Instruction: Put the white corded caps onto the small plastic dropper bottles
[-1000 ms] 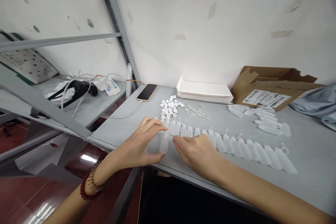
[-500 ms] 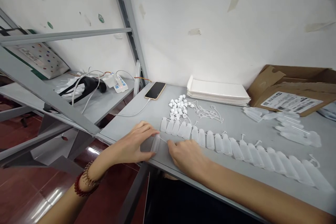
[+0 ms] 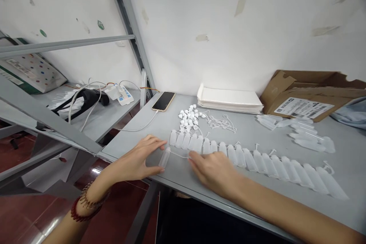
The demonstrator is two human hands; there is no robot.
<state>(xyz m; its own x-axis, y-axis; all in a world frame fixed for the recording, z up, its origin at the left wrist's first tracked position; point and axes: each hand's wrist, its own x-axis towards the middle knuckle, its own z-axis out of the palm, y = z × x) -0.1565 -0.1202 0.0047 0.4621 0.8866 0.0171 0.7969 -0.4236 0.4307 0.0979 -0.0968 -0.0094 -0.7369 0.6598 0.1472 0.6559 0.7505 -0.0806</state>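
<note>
A small translucent plastic squeeze bottle (image 3: 164, 158) lies near the table's front edge, with a thin white strap (image 3: 179, 155) running right from its neck. My left hand (image 3: 140, 158) curves beside the bottle, thumb and index finger spread. Its thumb tip is by the bottle's base, and the index finger sits just off the neck. My right hand (image 3: 215, 169) is closed, fingertips pinching the strap's far end. Behind it a long row of similar bottles (image 3: 232, 154) lies side by side, some with straps showing. White pointed caps (image 3: 188, 118) are heaped behind the row's left end.
Loose white straps (image 3: 220, 122) lie beside the caps. A charging phone (image 3: 164, 101), a stack of white envelopes (image 3: 230, 100) and a cardboard box (image 3: 311, 93) stand along the wall. More flat bottles (image 3: 309, 144) lie at right. A metal post (image 3: 130, 19) rises at left.
My left hand's index finger has come away from the bottle's neck. My right hand has shifted slightly right with the strap, and the view has turned slightly.
</note>
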